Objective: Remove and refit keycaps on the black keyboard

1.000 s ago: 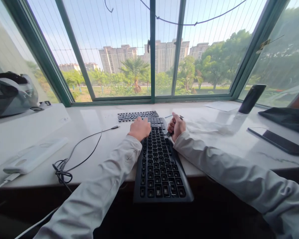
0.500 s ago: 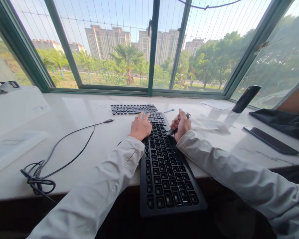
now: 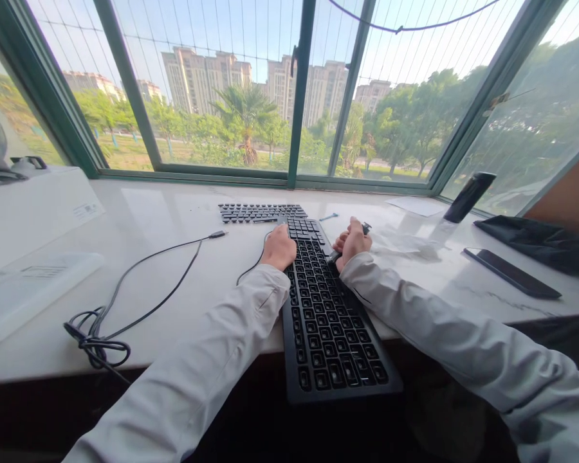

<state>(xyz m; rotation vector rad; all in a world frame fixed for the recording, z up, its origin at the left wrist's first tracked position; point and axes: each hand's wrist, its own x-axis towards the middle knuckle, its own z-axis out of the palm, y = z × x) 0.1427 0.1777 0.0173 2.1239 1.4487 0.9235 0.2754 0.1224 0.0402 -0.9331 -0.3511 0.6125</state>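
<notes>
A black keyboard (image 3: 335,321) lies lengthwise away from me, its near end jutting past the table edge. Most of its near part shows bare key sockets, while keycaps sit on the block at the far end. My left hand (image 3: 278,247) is closed at the keyboard's left edge near those keycaps; its fingertips are partly hidden. My right hand (image 3: 352,241) is wrapped round a small dark tool (image 3: 365,228) at the right edge. One end sticks out above the fist and the other points down beside the sockets. Loose keycaps (image 3: 263,212) lie in rows beyond the keyboard.
A coiled black USB cable (image 3: 99,337) lies on the white tabletop (image 3: 174,328) at left, near a white box (image 3: 38,206) and a clear plastic case (image 3: 33,283). A small blue tool (image 3: 329,217), clear plastic (image 3: 405,244), a dark wrist-rest-like bar (image 3: 511,273) and a black cylinder (image 3: 470,196) are rightward.
My left hand's fingers, stretched over the keys before, have curled in at the keyboard's edge. My right hand keeps its grip on the small tool. The camera view has shifted slightly.
</notes>
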